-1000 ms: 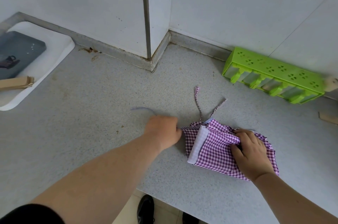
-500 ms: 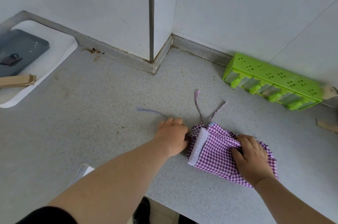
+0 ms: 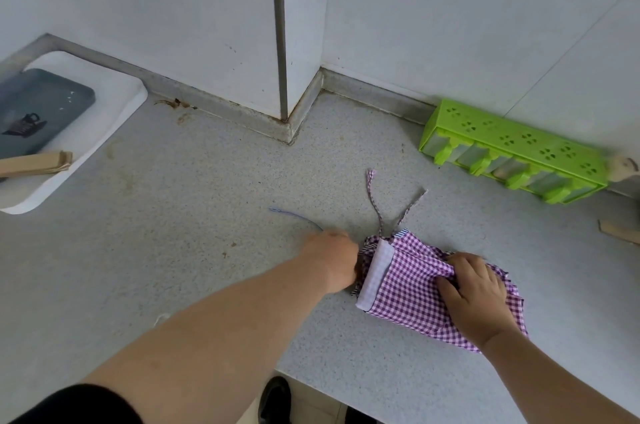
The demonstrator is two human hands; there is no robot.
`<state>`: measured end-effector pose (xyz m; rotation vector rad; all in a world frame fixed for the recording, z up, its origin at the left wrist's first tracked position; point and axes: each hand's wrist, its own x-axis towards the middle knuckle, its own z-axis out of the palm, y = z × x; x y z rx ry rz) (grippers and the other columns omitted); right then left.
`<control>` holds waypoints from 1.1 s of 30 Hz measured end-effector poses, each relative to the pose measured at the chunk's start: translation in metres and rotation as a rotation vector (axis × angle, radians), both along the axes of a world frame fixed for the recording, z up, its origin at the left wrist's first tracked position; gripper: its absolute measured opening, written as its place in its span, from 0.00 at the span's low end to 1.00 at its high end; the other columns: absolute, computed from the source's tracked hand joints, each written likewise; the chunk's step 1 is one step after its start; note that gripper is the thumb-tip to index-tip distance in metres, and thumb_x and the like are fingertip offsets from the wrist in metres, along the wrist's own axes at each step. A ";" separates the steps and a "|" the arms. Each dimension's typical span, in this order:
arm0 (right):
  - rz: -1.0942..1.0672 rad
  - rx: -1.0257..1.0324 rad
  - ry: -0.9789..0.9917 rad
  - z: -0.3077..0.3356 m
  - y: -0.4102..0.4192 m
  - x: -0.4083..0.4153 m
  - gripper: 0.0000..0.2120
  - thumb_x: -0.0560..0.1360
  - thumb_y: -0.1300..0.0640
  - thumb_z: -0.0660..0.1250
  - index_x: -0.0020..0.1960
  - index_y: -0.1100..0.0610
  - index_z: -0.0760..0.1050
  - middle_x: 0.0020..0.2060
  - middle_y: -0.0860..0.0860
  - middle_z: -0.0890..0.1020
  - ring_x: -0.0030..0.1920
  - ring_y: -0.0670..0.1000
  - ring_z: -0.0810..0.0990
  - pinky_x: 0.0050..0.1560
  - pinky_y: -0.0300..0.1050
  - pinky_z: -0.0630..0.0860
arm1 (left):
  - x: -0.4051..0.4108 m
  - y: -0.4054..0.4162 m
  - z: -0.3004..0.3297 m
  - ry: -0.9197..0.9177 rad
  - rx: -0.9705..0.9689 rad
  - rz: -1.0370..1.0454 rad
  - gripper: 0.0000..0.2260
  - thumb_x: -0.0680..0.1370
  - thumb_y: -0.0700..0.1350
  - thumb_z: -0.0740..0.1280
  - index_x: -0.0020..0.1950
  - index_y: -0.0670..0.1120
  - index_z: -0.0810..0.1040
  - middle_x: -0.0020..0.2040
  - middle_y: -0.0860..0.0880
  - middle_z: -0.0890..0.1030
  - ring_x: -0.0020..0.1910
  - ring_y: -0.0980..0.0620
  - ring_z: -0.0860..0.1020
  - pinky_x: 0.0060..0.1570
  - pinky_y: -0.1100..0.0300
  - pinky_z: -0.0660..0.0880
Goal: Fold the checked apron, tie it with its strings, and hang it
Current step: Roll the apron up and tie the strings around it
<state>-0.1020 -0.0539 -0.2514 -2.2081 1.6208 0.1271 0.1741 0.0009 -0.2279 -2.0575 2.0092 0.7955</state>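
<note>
Head view showed the apron folded, untied: right hand pinched it; left hand, at nine o'clock, grip unclear.

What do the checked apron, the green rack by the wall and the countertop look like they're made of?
Checked apron: thin woven cloth, probably cotton, matte; it creases and bunches softly.
Green rack: moulded plastic, slightly glossy, uniform bright colour with punched clover holes.
Countertop: speckled grey, looks like stone composite or laminate; cannot tell which.

We see bare forearms, a black sleeve on the left arm (upper part only), and no rings.
</note>
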 end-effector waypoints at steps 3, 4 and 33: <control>0.001 0.005 -0.007 0.001 0.000 0.000 0.25 0.81 0.39 0.50 0.70 0.49 0.70 0.70 0.50 0.72 0.74 0.55 0.67 0.79 0.62 0.58 | 0.006 0.000 0.004 0.134 0.037 0.099 0.09 0.85 0.50 0.63 0.55 0.45 0.76 0.51 0.46 0.78 0.50 0.46 0.78 0.48 0.52 0.76; -0.003 0.008 -0.012 0.002 -0.001 0.000 0.24 0.81 0.39 0.50 0.70 0.49 0.70 0.70 0.50 0.72 0.73 0.55 0.67 0.79 0.62 0.58 | 0.009 0.000 0.005 0.207 0.049 0.165 0.08 0.86 0.51 0.61 0.54 0.47 0.73 0.48 0.47 0.77 0.45 0.48 0.77 0.44 0.53 0.74; 0.198 -0.080 0.238 0.025 -0.013 0.010 0.21 0.83 0.39 0.46 0.67 0.43 0.70 0.65 0.41 0.76 0.70 0.49 0.72 0.76 0.56 0.60 | 0.080 0.003 0.020 0.038 -0.285 0.824 0.17 0.80 0.53 0.67 0.69 0.52 0.77 0.72 0.47 0.69 0.71 0.42 0.69 0.71 0.48 0.66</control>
